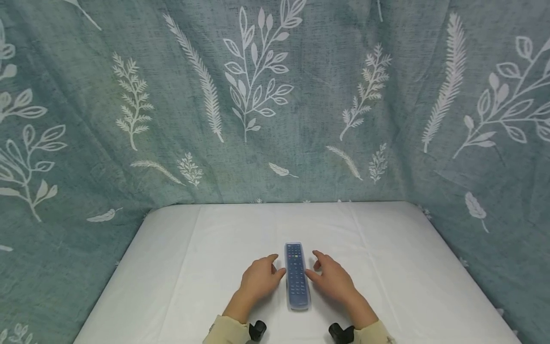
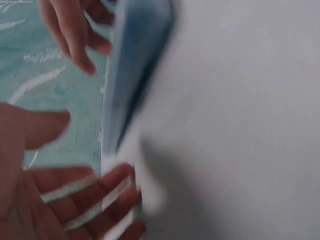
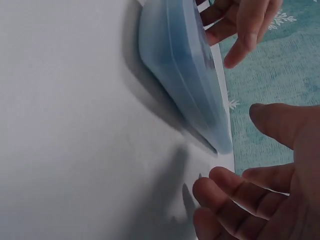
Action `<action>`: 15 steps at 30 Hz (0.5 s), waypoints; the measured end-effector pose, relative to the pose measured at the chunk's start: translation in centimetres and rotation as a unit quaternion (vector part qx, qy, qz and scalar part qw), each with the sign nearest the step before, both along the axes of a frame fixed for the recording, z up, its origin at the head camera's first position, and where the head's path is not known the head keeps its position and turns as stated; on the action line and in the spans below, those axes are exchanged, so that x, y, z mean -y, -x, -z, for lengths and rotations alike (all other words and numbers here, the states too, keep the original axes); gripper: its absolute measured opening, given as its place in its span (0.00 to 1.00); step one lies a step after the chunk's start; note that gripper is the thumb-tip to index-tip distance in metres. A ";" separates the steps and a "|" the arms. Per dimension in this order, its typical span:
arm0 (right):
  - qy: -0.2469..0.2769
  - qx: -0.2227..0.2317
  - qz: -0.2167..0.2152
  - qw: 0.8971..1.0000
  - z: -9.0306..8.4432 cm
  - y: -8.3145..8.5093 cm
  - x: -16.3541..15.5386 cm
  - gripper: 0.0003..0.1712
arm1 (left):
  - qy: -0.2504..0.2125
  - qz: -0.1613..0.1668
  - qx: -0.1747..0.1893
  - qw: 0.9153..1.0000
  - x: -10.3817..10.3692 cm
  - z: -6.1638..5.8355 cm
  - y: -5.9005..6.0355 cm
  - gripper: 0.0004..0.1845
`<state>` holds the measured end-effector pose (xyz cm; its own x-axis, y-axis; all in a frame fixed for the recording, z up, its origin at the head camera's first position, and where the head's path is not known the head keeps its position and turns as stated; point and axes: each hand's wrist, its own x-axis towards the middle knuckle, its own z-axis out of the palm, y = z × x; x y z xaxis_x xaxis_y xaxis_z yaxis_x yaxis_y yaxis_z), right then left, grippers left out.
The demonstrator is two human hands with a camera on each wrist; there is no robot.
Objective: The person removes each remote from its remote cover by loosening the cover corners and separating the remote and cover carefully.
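Note:
A blue-grey remote control (image 1: 296, 277) in a clear cover lies lengthwise on the white tabletop, its buttons facing up. On its left side is my left hand (image 1: 261, 278), thumb close to the edge and fingers relaxed. My right hand (image 1: 333, 279) mirrors it on the other side, with its thumb near the right edge. In the left wrist view, a gap shows between the left hand (image 2: 65, 190) and the blurred remote (image 2: 135, 60). The right wrist view likewise shows the right hand (image 3: 260, 195) apart from the remote's side (image 3: 175, 65). Neither hand grips anything.
The white table (image 1: 206, 239) reaches back to a green curtain (image 1: 318, 105) printed with white leaves, which also runs along both sides. Black wrist cameras (image 1: 258, 330) sit at the cuffs of the beige sleeves (image 1: 227, 330).

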<state>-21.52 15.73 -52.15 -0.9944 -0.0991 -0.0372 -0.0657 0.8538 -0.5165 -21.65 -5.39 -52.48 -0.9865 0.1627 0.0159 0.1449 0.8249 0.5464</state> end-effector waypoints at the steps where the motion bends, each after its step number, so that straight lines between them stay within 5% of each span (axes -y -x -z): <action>1: 0.003 0.004 0.001 1.000 0.0 0.0 0.2 0.38 | -0.007 0.000 0.009 1.000 -0.3 0.1 0.0 0.28; 15: 0.013 0.019 -0.013 1.000 0.1 -0.3 2.0 0.36 | -0.020 -0.010 0.024 0.999 -2.8 1.0 0.3 0.30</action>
<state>-21.18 13.72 -52.26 -0.9893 -0.1268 -0.0718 -0.0680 0.8378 -0.5417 -21.90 -2.58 -53.51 -0.9893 0.1435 -0.0261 0.1013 0.8047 0.5849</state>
